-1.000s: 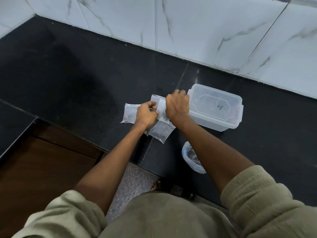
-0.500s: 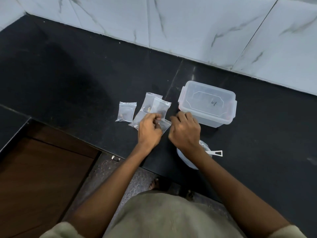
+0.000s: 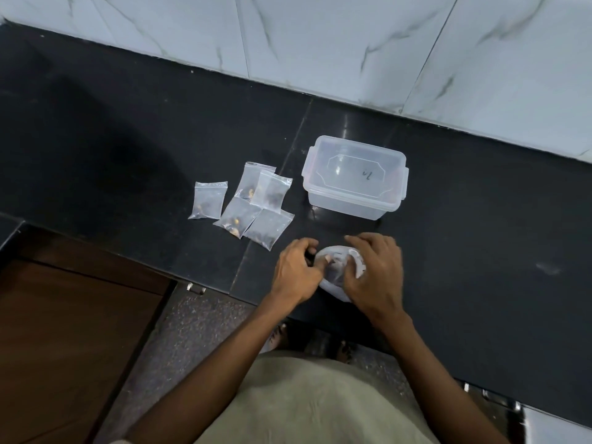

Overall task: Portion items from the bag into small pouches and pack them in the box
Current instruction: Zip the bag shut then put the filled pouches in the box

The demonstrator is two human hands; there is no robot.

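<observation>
Near the front edge of the black counter lies a clear plastic bag (image 3: 336, 277) with dark contents. My left hand (image 3: 296, 272) holds its left side with curled fingers. My right hand (image 3: 376, 270) grips its bunched right side. Several small clear pouches (image 3: 253, 203) with a few dark and yellow bits lie to the left, apart from both hands; one pouch (image 3: 208, 200) lies alone further left. A clear plastic box (image 3: 354, 181) with its lid on stands behind the bag.
The black counter (image 3: 128, 139) runs back to a white marble-tiled wall (image 3: 320, 43). A wooden panel (image 3: 70, 331) and speckled floor (image 3: 192, 331) lie below the counter's front edge at the left.
Both hands have left the pouches and moved back and right to the bag at the counter's front edge. The pouches now lie free on the counter.
</observation>
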